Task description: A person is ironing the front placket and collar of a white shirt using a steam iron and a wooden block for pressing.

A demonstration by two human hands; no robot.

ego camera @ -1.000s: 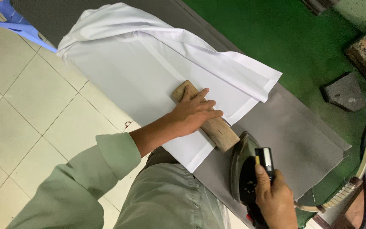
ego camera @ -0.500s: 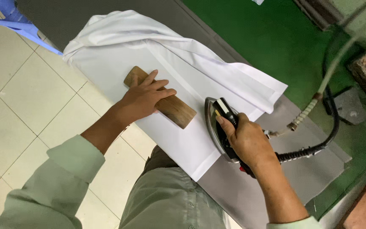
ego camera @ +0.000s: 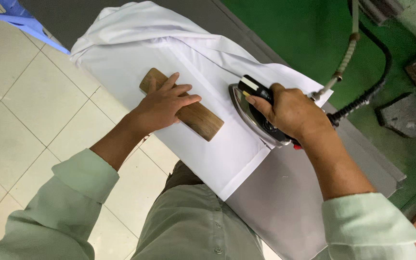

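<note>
Smooth white cloth (ego camera: 121,62), thin and crisply folded with a straight stitched edge, lies across a grey padded table (ego camera: 290,202); its far end bunches into soft rumples, while the near corner overhangs the table edge. The left hand (ego camera: 162,103) lies flat, fingers spread, on a rectangular wooden block (ego camera: 201,120) of brown, visibly grained wood with rounded corners, which rests on the cloth. Just beside the block, the right hand (ego camera: 290,110) is closed around the black handle of a steam iron (ego camera: 246,108), whose polished metal soleplate sits on the cloth. A braided pale hose (ego camera: 345,60) and a black ribbed cable (ego camera: 367,96) run from the iron's rear, upward across the green floor (ego camera: 304,33). Pale square tiles (ego camera: 20,110) cover the floor left of the table. A blue plastic stool (ego camera: 20,19) stands at the upper left. Both sleeves are pale green.
</note>
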